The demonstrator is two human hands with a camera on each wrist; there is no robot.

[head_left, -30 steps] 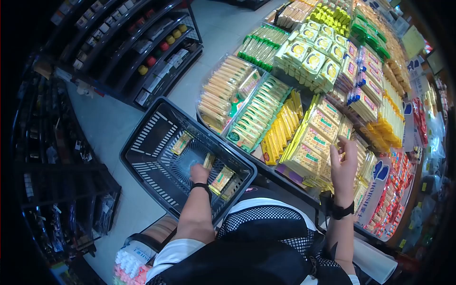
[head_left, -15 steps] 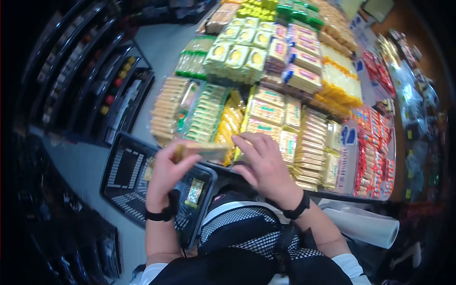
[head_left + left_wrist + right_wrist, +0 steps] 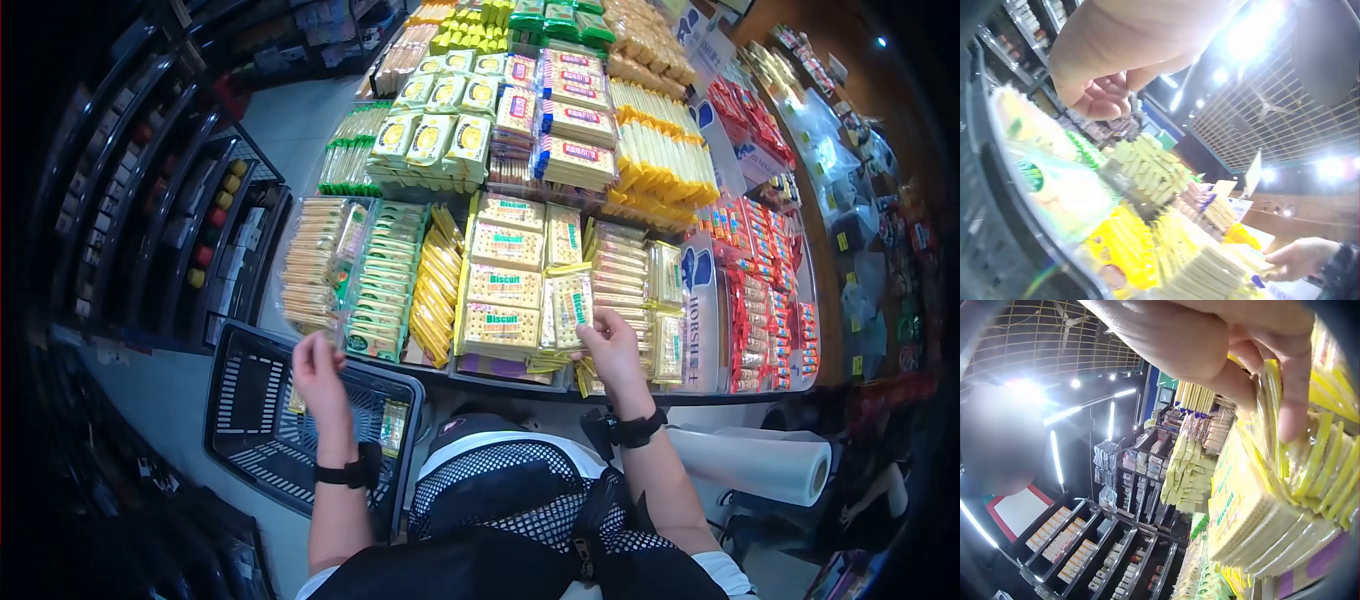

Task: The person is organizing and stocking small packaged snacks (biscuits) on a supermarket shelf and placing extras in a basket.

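Head view: a person's right hand [image 3: 608,345] pinches the near edge of a biscuit packet [image 3: 568,305] that stands on end just beyond its fingertips, in the front row of the display table [image 3: 500,386]. The left hand [image 3: 318,365] hangs loosely curled and empty above a black basket [image 3: 232,400], with a loose packet [image 3: 393,428] lying beside its wrist.

Left wrist view: the left hand [image 3: 1107,69] has slack, folded fingers that hold nothing. The right hand [image 3: 1300,259] is well apart, across the stacks.

Right wrist view: the right hand [image 3: 1222,344] clamps thumb and fingers [image 3: 1294,394] on the top seam of the biscuit packet [image 3: 1267,419], with neighbouring packets pressed close beneath the palm. With the row this tight, a firm hold below the thin seam and a straight pull would likely leave the neighbours standing.

The packet looks flat and stiff. It has clear wrap with yellow borders, pale square crackers and green "Biscuit" lettering.
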